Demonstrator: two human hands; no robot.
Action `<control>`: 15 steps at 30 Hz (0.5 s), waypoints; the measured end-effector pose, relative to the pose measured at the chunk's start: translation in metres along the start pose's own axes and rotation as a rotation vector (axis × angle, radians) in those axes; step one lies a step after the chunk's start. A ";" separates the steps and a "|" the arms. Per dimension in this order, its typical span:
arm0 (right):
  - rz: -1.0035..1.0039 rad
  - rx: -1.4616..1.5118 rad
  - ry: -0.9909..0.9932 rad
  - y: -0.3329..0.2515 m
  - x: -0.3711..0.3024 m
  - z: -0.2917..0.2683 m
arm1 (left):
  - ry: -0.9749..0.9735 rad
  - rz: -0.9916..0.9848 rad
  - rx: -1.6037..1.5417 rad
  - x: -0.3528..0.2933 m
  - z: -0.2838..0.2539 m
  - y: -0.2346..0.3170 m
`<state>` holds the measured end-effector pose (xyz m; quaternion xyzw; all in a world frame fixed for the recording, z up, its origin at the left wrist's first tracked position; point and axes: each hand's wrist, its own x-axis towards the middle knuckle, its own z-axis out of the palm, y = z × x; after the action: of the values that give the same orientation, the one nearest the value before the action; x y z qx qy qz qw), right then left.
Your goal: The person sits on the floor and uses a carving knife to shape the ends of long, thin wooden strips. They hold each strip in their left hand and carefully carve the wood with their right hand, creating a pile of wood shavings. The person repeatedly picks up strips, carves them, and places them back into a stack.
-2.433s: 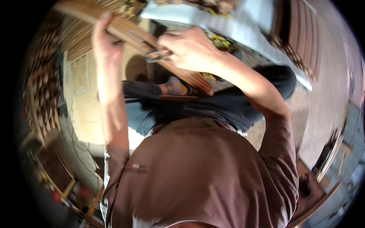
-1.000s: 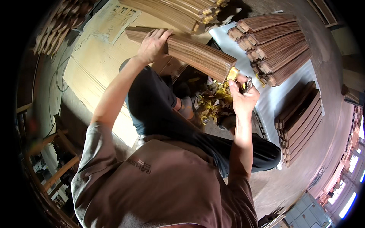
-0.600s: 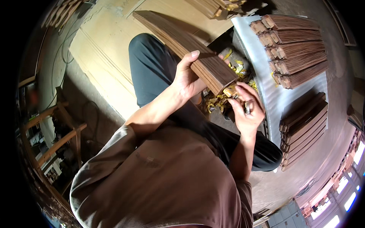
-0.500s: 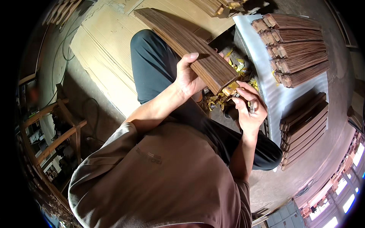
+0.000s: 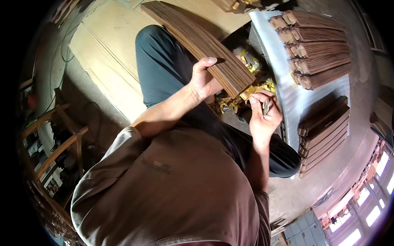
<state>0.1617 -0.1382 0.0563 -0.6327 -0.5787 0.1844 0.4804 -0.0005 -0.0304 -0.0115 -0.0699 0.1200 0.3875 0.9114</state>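
A long dark-brown wooden slat [image 5: 205,49] slants over my raised knee, its near end pointing toward my right hand. My left hand [image 5: 204,80] is closed around the slat close to that end, thumb on top and fingers underneath. Yellow tape [image 5: 247,94] covers the short tenon at the slat's end. Right beside the tape, my right hand [image 5: 264,117] has thumb and forefinger pinched together. A small slim grey tool [image 5: 266,107] sits among its fingers; its exact kind is unclear. Whether the fingertips also grip tape is hidden.
Yellow tape scraps [image 5: 226,103] lie below the slat. To the right, a bench with a pale sheet [image 5: 293,104] carries stacked slats with exposed tenons [image 5: 320,49] and a second, darker stack [image 5: 324,135]. Flattened cardboard [image 5: 104,53] covers floor at left, near a wooden frame [image 5: 57,119].
My right hand's fingers have drawn together into a tighter pinch beside the taped tenon. The left hand keeps its hold on the slat, and the whole view has shifted slightly.
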 end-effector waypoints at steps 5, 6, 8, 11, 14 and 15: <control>0.610 0.209 0.091 -0.011 -0.010 0.007 | -0.028 0.025 0.002 0.006 -0.003 -0.006; 0.624 0.190 0.090 -0.007 -0.010 0.006 | -0.015 0.029 0.009 0.006 -0.003 -0.005; 0.642 0.222 0.036 -0.001 -0.006 0.002 | 0.006 0.024 0.033 0.006 -0.006 -0.005; 0.700 0.342 0.014 0.001 -0.006 -0.001 | 0.026 -0.001 0.021 0.009 -0.014 -0.006; 0.655 0.324 0.009 -0.003 -0.007 -0.001 | 0.010 -0.004 0.044 0.012 -0.016 -0.006; 0.603 0.282 -0.006 -0.004 -0.011 -0.001 | 0.007 -0.002 0.050 0.013 -0.015 -0.006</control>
<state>0.1577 -0.1493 0.0564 -0.7022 -0.3355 0.3983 0.4855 0.0103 -0.0287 -0.0298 -0.0484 0.1327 0.3832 0.9128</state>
